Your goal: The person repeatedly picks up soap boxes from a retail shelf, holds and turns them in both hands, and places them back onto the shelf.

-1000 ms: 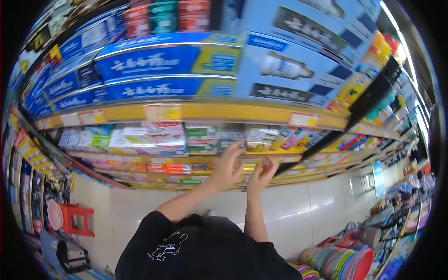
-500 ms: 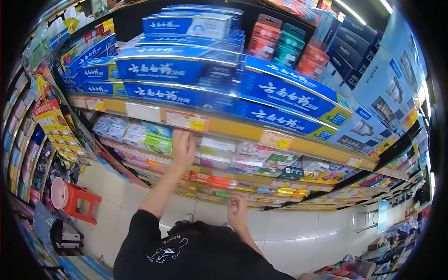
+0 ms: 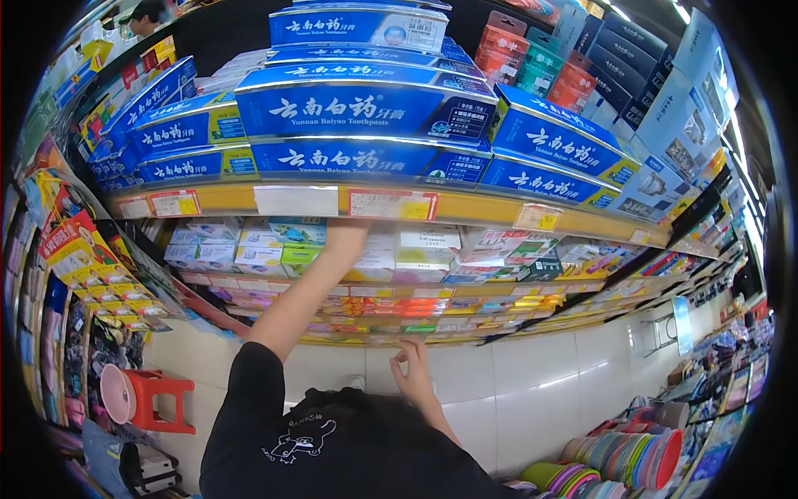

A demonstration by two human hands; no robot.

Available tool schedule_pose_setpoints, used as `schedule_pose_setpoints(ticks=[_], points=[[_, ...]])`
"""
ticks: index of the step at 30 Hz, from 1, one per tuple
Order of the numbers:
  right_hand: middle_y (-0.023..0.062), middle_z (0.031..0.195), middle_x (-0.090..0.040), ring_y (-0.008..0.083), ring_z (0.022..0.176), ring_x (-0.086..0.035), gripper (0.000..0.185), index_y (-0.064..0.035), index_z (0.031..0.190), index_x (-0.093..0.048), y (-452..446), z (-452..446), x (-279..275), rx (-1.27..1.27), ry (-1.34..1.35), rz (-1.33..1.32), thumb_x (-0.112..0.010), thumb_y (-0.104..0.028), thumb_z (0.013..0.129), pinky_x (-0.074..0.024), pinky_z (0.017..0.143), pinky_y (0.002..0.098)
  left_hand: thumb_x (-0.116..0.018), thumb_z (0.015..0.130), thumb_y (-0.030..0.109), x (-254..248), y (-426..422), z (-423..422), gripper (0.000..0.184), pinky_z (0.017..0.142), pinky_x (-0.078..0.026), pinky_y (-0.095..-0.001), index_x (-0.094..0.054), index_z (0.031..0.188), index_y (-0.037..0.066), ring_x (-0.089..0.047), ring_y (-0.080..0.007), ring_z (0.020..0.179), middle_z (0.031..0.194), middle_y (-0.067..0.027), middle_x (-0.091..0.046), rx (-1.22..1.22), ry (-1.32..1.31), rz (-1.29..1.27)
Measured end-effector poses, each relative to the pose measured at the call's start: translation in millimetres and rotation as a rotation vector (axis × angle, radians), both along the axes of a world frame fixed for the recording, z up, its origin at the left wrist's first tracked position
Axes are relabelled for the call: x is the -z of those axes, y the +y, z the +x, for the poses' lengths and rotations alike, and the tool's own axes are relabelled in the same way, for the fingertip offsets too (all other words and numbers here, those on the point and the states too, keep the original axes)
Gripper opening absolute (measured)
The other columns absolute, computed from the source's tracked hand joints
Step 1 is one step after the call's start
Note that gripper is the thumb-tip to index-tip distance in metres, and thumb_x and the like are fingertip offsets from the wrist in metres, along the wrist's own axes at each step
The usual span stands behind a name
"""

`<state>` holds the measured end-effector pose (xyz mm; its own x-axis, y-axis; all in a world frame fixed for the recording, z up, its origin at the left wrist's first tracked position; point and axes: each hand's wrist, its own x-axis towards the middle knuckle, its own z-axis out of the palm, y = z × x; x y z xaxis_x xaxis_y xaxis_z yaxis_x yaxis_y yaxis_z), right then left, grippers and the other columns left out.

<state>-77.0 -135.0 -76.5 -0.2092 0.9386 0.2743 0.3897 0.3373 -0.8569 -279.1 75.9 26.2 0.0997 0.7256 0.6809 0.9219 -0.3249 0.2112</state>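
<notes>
My left hand (image 3: 347, 231) reaches into the second shelf, under the price-tag rail; its fingers are hidden behind the rail. Beside it stand green-and-white toothpaste boxes (image 3: 298, 256) on one side and white boxes (image 3: 426, 249) on the other. Whether it touches or grips any of them cannot be seen. Lower down, my right hand (image 3: 410, 368) hangs in front of the bottom shelves, loosely bent with thumb and fingers apart, nothing visible in it. Above the left hand, large blue toothpaste boxes (image 3: 366, 112) are stacked on the top shelf.
The yellow shelf rail (image 3: 478, 209) carries several price tags. A red stool (image 3: 162, 401) with a pink basin (image 3: 117, 393) stands on the tiled floor at left. Stacked colourful basins (image 3: 636, 457) are at lower right. A person (image 3: 148, 18) is partly visible at upper left.
My left hand has gone deeper behind the rail, so its fingers no longer show. My right hand stays low, its thumb and fingers now more apart. The camera view has shifted.
</notes>
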Motion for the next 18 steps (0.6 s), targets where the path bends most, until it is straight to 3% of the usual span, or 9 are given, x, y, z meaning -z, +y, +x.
schedule_pose_setpoints(ticks=[7,10,13,16,18], points=[[0.0153,0.118,-0.044,0.0190,0.080,-0.057,0.040,-0.0026,0.115,-0.049,-9,-8,-4,0.025,0.009,-0.011,-0.061,0.006,0.078,-0.0478,0.078,0.0302,-0.053,0.078,0.004,-13,-29,-6,0.037,0.095,-0.040,-0.0488,-0.056,0.115,0.003,-0.050,-0.0377,0.113,0.120,-0.0212,-0.053,-0.042,0.214,0.001],[0.0157,0.116,-0.046,0.0193,0.080,-0.058,0.040,-0.0027,0.114,-0.049,2,-7,-8,0.055,0.042,0.074,-0.063,0.005,0.077,-0.0474,0.079,0.0307,-0.058,0.078,0.006,-17,-62,-18,0.026,0.085,-0.046,-0.0448,-0.055,0.103,0.003,-0.057,-0.0333,0.096,0.108,-0.0175,-0.056,0.121,0.069,0.039],[0.0163,0.111,-0.048,0.0209,0.081,-0.058,0.041,-0.0018,0.114,-0.049,25,-12,-30,0.095,0.087,0.186,-0.066,0.003,0.076,-0.0469,0.080,0.0302,-0.060,0.075,-0.001,-28,-84,-17,0.025,0.083,-0.047,-0.0464,-0.052,0.098,0.004,-0.055,-0.0356,0.093,0.103,-0.0165,-0.054,0.249,-0.114,0.422],[0.0146,0.105,-0.049,0.0211,0.083,-0.057,0.049,-0.0006,0.114,-0.045,61,-16,-24,0.217,-0.106,0.445,-0.072,-0.001,0.074,-0.0462,0.079,0.0294,-0.061,0.073,-0.009,-16,-90,-9,0.030,0.084,-0.046,-0.0468,-0.051,0.099,0.004,-0.053,-0.0374,0.094,0.103,-0.0162,-0.052,0.197,-0.181,0.448],[0.0111,0.100,-0.050,0.0175,0.084,-0.055,0.052,-0.0008,0.115,-0.040,89,-33,-38,0.179,0.257,0.273,-0.073,-0.003,0.075,-0.0456,0.076,0.0280,-0.061,0.073,-0.010,-8,-90,-1,0.032,0.085,-0.045,-0.0464,-0.052,0.100,0.005,-0.052,-0.0378,0.097,0.106,-0.0167,-0.051,0.171,-0.221,0.409]])
